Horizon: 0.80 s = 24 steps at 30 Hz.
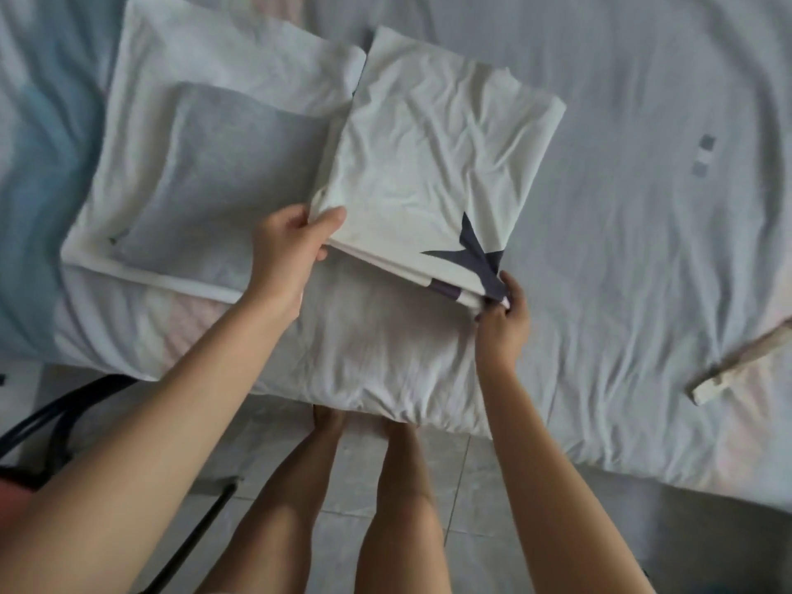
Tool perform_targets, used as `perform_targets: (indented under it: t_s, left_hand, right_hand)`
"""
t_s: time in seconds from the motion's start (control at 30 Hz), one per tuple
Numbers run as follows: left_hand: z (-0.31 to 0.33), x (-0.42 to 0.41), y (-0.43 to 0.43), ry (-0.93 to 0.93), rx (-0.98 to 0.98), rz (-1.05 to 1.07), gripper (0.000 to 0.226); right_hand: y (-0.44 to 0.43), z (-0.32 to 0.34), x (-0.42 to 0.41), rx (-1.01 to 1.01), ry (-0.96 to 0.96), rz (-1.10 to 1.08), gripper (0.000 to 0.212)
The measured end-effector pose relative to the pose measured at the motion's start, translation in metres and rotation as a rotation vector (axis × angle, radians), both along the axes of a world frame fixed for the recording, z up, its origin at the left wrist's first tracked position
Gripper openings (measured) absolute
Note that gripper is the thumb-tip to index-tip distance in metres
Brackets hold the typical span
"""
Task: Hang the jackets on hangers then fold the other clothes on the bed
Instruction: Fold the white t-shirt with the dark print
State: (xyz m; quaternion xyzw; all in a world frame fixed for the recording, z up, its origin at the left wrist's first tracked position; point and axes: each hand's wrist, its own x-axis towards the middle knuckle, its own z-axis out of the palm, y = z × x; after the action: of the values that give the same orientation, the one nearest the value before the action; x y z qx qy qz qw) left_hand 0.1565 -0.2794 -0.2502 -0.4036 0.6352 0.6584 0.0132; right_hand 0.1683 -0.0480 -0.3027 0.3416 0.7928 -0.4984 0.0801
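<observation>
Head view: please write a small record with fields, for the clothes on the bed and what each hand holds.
held item: white folded garment with dark star print, on the bed
left grip: left hand pinches its near left corner
right grip: right hand pinches its near right corner
beside it: grey folded garment on a larger white garment, to the left
</observation>
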Motion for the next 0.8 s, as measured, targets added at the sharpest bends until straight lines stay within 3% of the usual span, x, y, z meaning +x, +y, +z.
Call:
perform_targets:
  t_s: [0.07,0.13,0.23,0.37,0.5,0.6,0.73,0.8]
  left_hand:
    - [0.009,-0.004,0.001,0.002,0.042,0.033,0.019]
    - [0.021,-0.011,0.005,0.047,0.089,0.118,0.018]
    - [0.057,-0.037,0.017,0.271,-0.096,0.103,0.028]
    - [0.093,-0.123,0.033,0.347,-0.078,0.036,0.034]
    - [0.150,-0.211,0.026,0.507,-0.106,0.018,0.030]
    - [0.183,-0.230,0.029,0.639,-0.019,0.083,0.025]
    - [0.159,-0.200,0.022,0.626,0.043,0.014,0.029]
    - [0.116,-0.173,0.019,0.488,0.072,-0.006,0.029]
  right_hand:
    - [0.004,0.024,-0.010,-0.151,0.145,-0.037,0.061]
    - [0.002,0.054,-0.024,-0.171,0.333,-0.027,0.064]
    - [0.002,0.096,-0.068,-0.193,0.532,-0.051,0.056]
    - [0.012,0.122,-0.169,-0.201,0.366,-0.055,0.044]
    - [0.011,0.193,-0.239,-0.079,0.747,0.006,0.042]
    - [0.008,0.223,-0.238,-0.152,0.990,-0.052,0.049]
    - [0.009,0.201,-0.203,-0.266,0.887,-0.128,0.059]
    - [0.013,0.164,-0.170,-0.242,0.698,-0.146,0.064]
